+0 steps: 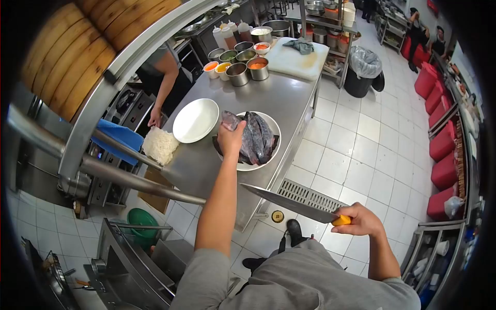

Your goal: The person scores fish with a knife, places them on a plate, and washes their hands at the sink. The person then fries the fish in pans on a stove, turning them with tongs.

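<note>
Dark, scaly fish (257,135) lie in a round white bowl (278,124) near the steel table's edge. My left hand (231,138) is closed around one fish at the bowl's left side, and a pale greyish end shows above my fingers. To the lower right, my right hand (360,219) grips a large knife (294,204) by its yellow handle. The blade points left, beside the table's near corner and apart from the fish. An empty white plate (196,120) rests left of the bowl.
Metal pots of garnishes (237,74), squeeze bottles (227,35) and a white cutting board (289,58) with a grey cloth stand farther back. Another person's arm (164,85) reaches toward a whitish cloth (160,144) at left. A metal rail (139,181) runs close to my left arm.
</note>
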Demonstrator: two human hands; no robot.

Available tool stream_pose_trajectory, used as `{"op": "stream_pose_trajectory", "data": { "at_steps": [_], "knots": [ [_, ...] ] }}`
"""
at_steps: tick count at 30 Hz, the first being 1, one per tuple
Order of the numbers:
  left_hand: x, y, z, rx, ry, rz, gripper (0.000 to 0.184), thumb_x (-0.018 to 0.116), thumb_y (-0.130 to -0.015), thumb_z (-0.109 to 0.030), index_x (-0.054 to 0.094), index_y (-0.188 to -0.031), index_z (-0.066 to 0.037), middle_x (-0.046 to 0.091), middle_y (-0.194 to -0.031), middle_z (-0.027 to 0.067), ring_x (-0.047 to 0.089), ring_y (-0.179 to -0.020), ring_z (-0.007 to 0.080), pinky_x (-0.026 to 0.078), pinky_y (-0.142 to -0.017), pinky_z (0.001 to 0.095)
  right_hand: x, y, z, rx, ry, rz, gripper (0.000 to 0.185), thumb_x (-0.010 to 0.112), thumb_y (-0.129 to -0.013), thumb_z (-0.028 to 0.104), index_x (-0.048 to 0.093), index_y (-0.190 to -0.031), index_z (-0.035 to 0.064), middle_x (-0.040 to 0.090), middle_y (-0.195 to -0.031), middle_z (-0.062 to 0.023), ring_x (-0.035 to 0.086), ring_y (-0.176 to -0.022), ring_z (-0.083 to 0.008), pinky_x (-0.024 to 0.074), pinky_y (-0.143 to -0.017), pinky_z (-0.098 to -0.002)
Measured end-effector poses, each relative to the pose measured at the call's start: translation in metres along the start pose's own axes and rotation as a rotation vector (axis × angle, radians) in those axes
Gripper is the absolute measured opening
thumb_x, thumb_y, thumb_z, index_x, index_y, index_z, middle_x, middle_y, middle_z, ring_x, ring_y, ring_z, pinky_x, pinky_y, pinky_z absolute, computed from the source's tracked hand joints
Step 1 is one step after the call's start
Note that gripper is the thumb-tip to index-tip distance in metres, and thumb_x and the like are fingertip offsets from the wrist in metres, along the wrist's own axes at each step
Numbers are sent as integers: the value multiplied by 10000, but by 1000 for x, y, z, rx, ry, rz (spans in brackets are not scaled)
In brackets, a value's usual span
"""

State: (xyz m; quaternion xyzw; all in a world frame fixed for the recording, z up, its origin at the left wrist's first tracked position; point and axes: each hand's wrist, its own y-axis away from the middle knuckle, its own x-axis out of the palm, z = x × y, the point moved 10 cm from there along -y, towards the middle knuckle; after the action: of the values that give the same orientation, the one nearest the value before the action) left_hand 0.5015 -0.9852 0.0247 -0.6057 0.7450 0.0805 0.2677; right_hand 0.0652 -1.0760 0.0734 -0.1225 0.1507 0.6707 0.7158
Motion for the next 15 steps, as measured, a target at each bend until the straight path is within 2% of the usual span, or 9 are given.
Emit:
{"op": "stream_pose_trajectory", "data": {
  "at_steps": [1, 2, 5, 8, 15],
  "knots": [
    [1, -3, -8, 6, -235, -33, 521, 834, -783, -327, 607, -1113, 6, 693, -1033, 199, 656, -1008, 376, 501, -903, 432, -5, 6, -10, 20, -5, -25, 265, 840, -834, 198, 642, -897, 34, 635, -709, -65, 568, -599, -198, 471, -566, -321],
    [11, -8, -4, 56, -334, 18, 573, 821, -796, -376, 555, -1134, 2, 647, -1101, 205, 636, -1051, 416, 503, -926, 464, -5, 11, -24, 63, -7, -20, 272, 843, -828, 197, 638, -896, 32, 630, -711, -60, 574, -620, -187, 475, -584, -318],
    [11, -1, -7, 66, -509, -82, 697, 820, -793, -426, 484, -1249, -20, 566, -1212, 208, 618, -1102, 412, 520, -922, 480, -14, 13, -43, 76, -20, -50, 262, 826, -841, 230, 638, -898, 57, 616, -673, -58, 594, -588, -189, 467, -559, -308],
    [19, 6, -9, 19, -552, 9, 830, 838, -752, -461, 437, -1347, -44, 502, -1298, 206, 551, -1186, 403, 501, -951, 475, -17, 4, -52, 92, -46, -73, 261, 829, -838, 224, 643, -904, 54, 599, -663, -53, 562, -571, -186, 460, -558, -300],
    [10, 26, -12, 17, -486, -7, 796, 860, -730, -417, 472, -1319, -48, 517, -1249, 203, 570, -1170, 394, 520, -933, 461, 1, -36, -59, 95, -178, -37, 267, 833, -831, 196, 641, -929, 38, 617, -711, -32, 555, -619, -125, 449, -565, -286]
  ]
}}
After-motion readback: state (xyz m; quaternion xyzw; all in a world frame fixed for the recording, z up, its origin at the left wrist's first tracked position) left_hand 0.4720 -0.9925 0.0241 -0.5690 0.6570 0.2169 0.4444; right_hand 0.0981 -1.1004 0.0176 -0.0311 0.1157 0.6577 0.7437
